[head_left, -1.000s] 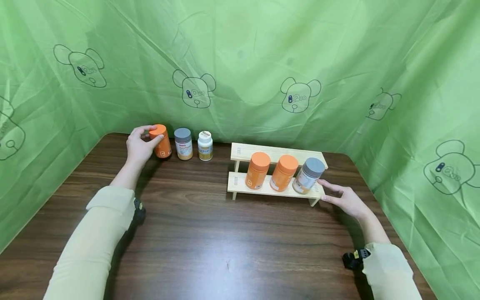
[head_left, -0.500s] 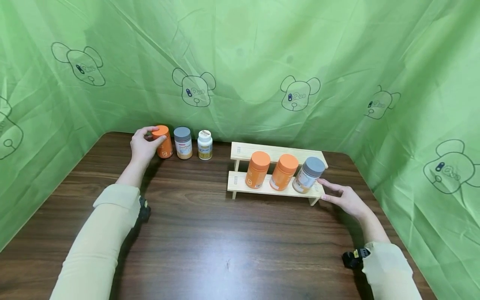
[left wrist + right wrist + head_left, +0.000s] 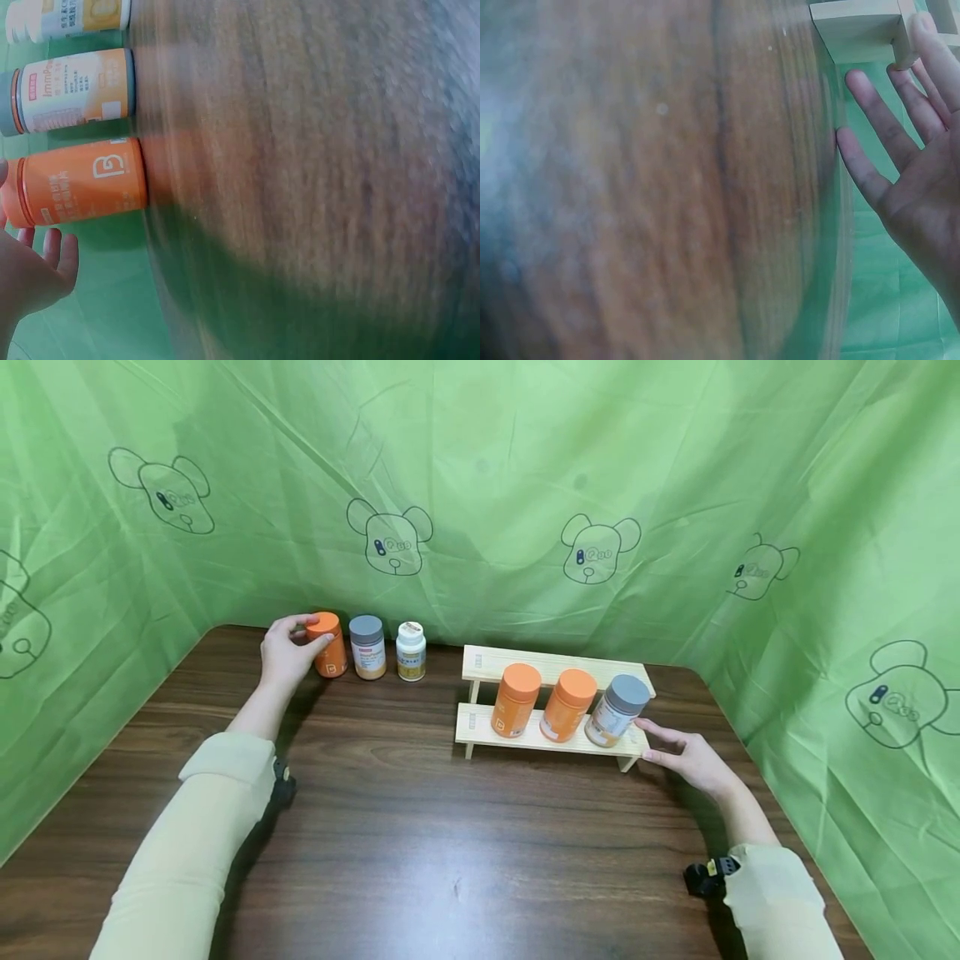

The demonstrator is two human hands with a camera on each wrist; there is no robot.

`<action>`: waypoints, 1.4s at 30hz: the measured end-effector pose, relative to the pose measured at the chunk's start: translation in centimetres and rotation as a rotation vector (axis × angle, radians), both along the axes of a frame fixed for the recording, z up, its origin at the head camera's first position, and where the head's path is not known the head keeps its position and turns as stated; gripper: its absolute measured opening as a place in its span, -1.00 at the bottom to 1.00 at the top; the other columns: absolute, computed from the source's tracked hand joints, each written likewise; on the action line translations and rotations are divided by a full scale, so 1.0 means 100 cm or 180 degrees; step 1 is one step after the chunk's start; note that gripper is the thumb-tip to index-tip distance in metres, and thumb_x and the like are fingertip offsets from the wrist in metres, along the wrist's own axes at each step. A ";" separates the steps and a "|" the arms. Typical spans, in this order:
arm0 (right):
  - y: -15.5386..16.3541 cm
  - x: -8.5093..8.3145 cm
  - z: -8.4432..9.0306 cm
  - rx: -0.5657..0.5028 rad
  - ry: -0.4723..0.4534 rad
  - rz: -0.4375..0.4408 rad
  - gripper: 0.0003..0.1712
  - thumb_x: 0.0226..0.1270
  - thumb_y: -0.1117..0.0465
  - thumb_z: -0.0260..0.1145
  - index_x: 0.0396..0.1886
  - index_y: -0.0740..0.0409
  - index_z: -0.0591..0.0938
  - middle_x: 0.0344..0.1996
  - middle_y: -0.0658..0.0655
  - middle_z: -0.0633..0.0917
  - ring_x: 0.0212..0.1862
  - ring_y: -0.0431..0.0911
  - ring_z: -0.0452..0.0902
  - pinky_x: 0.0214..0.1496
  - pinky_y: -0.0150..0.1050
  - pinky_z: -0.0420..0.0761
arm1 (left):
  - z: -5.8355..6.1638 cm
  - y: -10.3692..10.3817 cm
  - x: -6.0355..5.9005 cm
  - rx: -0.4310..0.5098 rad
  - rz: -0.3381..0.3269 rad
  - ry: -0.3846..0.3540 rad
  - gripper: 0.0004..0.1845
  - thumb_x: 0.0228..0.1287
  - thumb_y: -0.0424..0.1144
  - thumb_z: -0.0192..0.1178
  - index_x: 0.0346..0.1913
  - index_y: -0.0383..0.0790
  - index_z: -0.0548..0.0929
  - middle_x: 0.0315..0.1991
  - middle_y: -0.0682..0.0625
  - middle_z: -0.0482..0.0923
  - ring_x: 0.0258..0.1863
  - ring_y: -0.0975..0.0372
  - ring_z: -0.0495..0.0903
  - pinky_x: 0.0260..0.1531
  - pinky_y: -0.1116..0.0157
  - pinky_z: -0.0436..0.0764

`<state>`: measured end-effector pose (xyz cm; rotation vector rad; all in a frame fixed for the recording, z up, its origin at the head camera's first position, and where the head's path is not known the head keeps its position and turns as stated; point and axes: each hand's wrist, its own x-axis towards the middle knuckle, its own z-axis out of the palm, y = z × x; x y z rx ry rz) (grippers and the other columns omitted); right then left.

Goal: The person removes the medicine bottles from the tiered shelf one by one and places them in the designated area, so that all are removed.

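At the back left of the table, my left hand [image 3: 287,653] grips an orange bottle [image 3: 331,658] near its lid, thumb on the near side. Beside that bottle stand a grey-lidded bottle [image 3: 368,652] and a small white bottle [image 3: 411,653]. On the right, a two-step wooden rack [image 3: 474,735] carries two orange bottles, one on the left [image 3: 513,713] and one in the middle [image 3: 562,713], plus a grey-lidded bottle [image 3: 612,721], all on its lower step. My right hand [image 3: 690,760] holds that step's right end between thumb and fingers; its lower fingers spread in the right wrist view.
The dark wooden table [image 3: 420,827] extends in front of the bottles and rack. A green curtain [image 3: 487,468] with printed bear faces closes off the back and both sides. The rack's upper step [image 3: 525,665] stands behind the loaded one.
My left hand has shifted slightly right with the orange bottle, bringing it nearer the grey-lidded one, and then stays put. The right hand and the rack have not moved.
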<state>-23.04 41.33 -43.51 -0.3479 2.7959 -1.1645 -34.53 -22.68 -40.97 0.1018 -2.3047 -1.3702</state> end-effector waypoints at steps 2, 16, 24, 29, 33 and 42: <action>0.000 0.000 0.000 0.0006 0.0002 0.0004 -0.35 0.23 0.01 0.33 0.33 -0.25 0.39 0.33 0.07 0.39 0.39 0.13 0.15 0.35 0.19 0.14 | 0.002 0.000 0.002 -0.0026 -0.0015 0.0013 -0.53 0.13 -0.10 0.35 0.09 -0.21 0.58 0.18 -0.15 0.41 0.06 -0.01 0.44 0.10 0.09 0.39; 0.001 0.001 -0.001 -0.0032 -0.0011 0.0013 -0.34 0.23 0.02 0.34 0.34 -0.21 0.39 0.32 0.09 0.39 0.38 0.17 0.15 0.35 0.22 0.12 | 0.023 0.008 0.021 -0.0004 -0.0055 -0.0126 -0.44 0.15 -0.02 0.31 0.18 -0.18 0.52 0.21 -0.14 0.42 0.11 0.02 0.41 0.05 0.08 0.42; 0.001 0.002 -0.002 -0.0043 -0.0020 -0.0009 -0.34 0.23 0.02 0.34 0.34 -0.21 0.39 0.33 0.11 0.38 0.39 0.18 0.13 0.34 0.24 0.10 | 0.040 0.026 0.037 0.0164 -0.0252 -0.0181 -0.40 0.13 0.00 0.33 0.21 -0.17 0.49 0.19 -0.16 0.43 0.14 0.03 0.38 0.06 0.09 0.43; 0.001 0.003 -0.002 -0.0055 -0.0012 0.0001 -0.34 0.23 0.03 0.34 0.34 -0.18 0.39 0.33 0.11 0.39 0.39 0.18 0.13 0.34 0.23 0.11 | 0.050 0.034 0.047 0.0164 -0.0375 -0.0169 -0.38 0.12 -0.01 0.34 0.23 -0.14 0.46 0.22 -0.16 0.42 0.20 0.02 0.36 0.14 0.04 0.39; 0.000 0.004 -0.001 -0.0086 -0.0020 0.0015 -0.34 0.24 0.03 0.34 0.35 -0.18 0.39 0.33 0.10 0.38 0.39 0.18 0.12 0.34 0.24 0.10 | 0.058 0.039 0.055 0.0148 -0.0437 -0.0160 -0.39 0.13 -0.04 0.34 0.24 -0.12 0.45 0.24 -0.14 0.41 0.23 0.03 0.35 0.17 0.02 0.36; -0.001 0.004 0.001 -0.0068 -0.0046 0.0020 -0.34 0.24 0.02 0.33 0.35 -0.20 0.37 0.35 0.10 0.36 0.40 0.18 0.10 0.32 0.26 0.12 | 0.073 0.056 0.072 0.0045 -0.0596 -0.0081 -0.39 0.14 -0.03 0.33 0.24 -0.14 0.45 0.23 -0.14 0.42 0.24 0.02 0.35 0.22 0.00 0.32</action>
